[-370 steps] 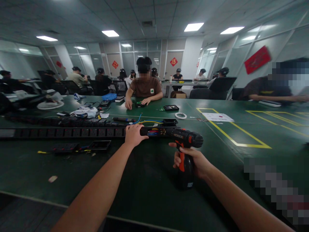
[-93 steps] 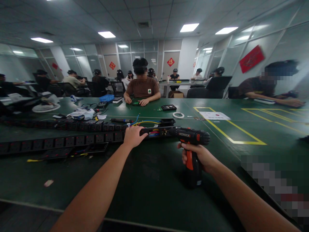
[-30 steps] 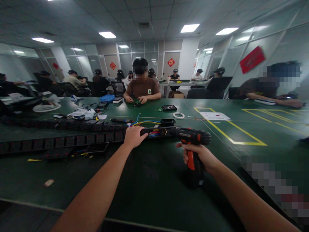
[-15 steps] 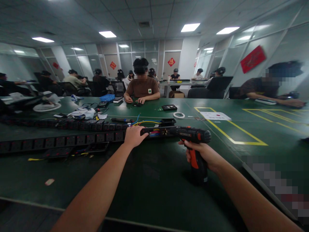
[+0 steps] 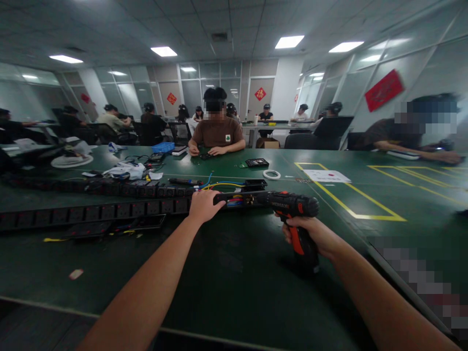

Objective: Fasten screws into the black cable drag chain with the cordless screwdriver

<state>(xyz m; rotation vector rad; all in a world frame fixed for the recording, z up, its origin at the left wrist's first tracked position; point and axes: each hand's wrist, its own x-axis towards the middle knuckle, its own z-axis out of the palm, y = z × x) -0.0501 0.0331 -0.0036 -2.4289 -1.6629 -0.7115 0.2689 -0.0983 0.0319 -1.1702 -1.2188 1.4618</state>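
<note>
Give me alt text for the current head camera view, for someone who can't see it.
A right hand holds a black-and-orange power drill pointed toward exposed wires in a long black socket strip, which the left hand grips on a green table. Across it sits a person in a brown shirt.

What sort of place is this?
Probably an electronics workshop or training room: a green worktable bears a long socket strip with coloured wires showing, a power drill is held near it, and people sit at tables behind.
</note>
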